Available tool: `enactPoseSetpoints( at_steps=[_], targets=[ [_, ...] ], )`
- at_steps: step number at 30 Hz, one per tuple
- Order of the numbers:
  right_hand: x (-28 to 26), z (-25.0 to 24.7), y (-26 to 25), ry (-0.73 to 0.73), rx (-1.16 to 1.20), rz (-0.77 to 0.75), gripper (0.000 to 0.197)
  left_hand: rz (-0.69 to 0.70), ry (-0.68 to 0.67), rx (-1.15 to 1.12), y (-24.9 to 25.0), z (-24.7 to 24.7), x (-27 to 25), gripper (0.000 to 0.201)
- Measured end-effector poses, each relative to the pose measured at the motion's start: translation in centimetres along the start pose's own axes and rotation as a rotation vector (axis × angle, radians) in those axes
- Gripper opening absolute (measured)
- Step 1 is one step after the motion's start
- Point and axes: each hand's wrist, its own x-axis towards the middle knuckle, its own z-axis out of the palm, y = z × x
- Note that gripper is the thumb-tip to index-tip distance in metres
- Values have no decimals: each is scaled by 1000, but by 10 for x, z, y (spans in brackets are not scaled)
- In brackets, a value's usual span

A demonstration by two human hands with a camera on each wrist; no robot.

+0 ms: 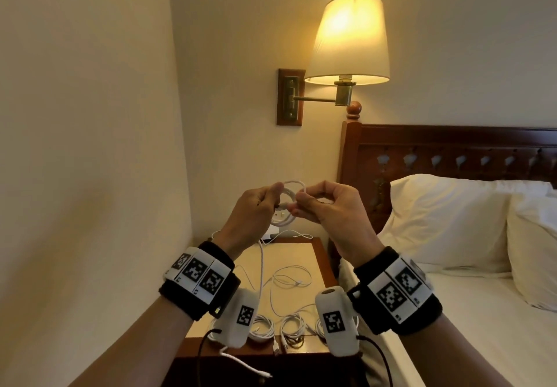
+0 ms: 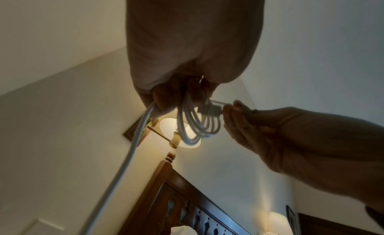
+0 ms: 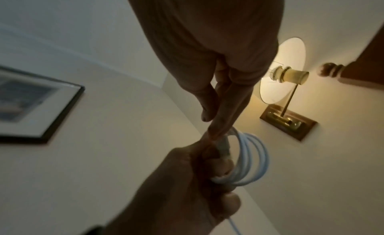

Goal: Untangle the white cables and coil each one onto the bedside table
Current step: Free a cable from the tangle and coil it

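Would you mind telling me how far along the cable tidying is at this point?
Done: coiled cables lie along the bedside table's near edge. In hand: the left hand grips a coil held up in the air while the right hand pinches its plug. Left: a loose cable sprawls mid-table, uncoiled.

I hold both my arms up in front of me. My left hand (image 1: pixel 251 205) is curled tight round the loops of the white cable (image 1: pixel 286 202). My right hand (image 1: pixel 327 205) is just beside it, and my thumb and fingers (image 2: pixel 230 110) pinch the cable's end.
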Motion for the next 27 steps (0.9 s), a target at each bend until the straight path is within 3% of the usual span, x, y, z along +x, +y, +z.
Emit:
enactPoseSetpoints(
  at_steps=[7,13,20,24,27],
  targets=[
    [8,4,32,193,-777,-409,17,-183,-73,-175,11,-3,-3,45],
    [14,4,38,251,-720,-554,24,-223,-233,-336,13,-7,-11,47],
    [28,10,4,-135,-347,-355,18,-189,-184,-263,34,-33,13,50],
    [32,1,-10,-432,-531,-318,39,-214,-172,-294,32,-51,22,43],
    [31,3,-12,-398,-662,-369,39,-230,-167,-300,28,-52,23,42]
  ],
)
